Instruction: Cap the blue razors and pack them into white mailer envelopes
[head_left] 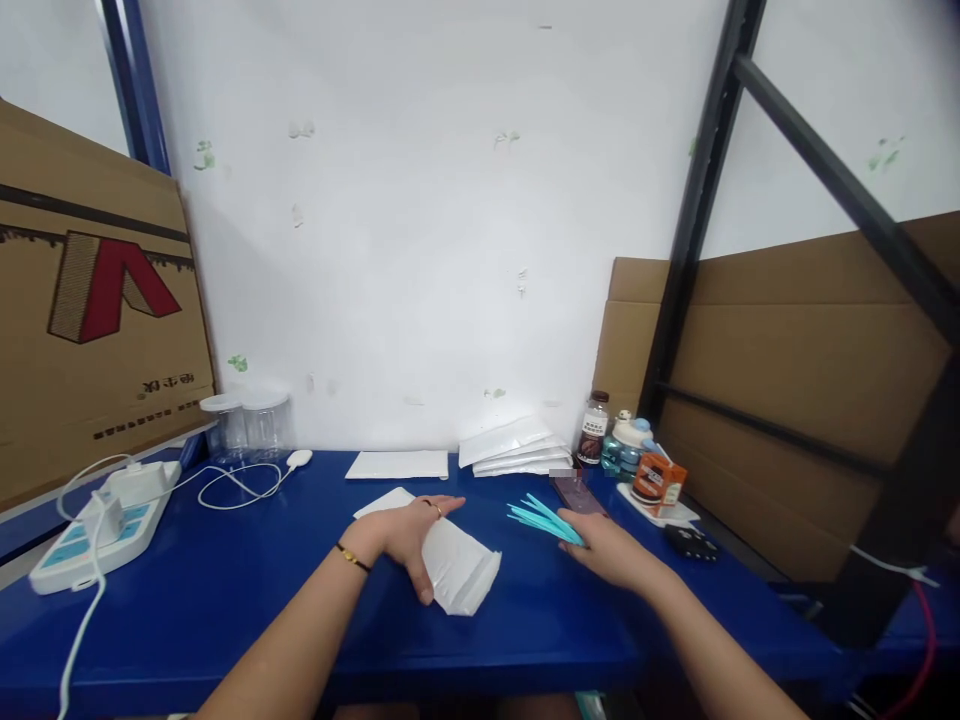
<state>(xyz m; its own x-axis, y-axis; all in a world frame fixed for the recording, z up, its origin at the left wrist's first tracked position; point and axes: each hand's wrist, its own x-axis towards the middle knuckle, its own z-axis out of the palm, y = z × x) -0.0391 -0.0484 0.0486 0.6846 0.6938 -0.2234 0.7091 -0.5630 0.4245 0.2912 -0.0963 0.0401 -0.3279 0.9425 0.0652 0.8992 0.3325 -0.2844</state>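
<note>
A white padded mailer envelope (463,565) lies at a slant on the blue table, its flap end toward me. Across the middle of it rests my left hand (409,535), thumb on the near side and fingers stretched out over the far side, so it is open. My right hand (596,545) is closed around one end of a bundle of thin teal strips (546,520); their free ends point left toward the envelope. What exactly the strips are I cannot make out. Just beyond the right hand lies a dark phone (579,492), partly covered by it.
At the wall lie a flat white envelope (397,464) and a stack of white envelopes (517,447). On the right stand a brown-capped bottle (594,428), an orange box (658,484) and a black object (691,542). A power strip (105,525), cables and clear jars (266,425) occupy the left.
</note>
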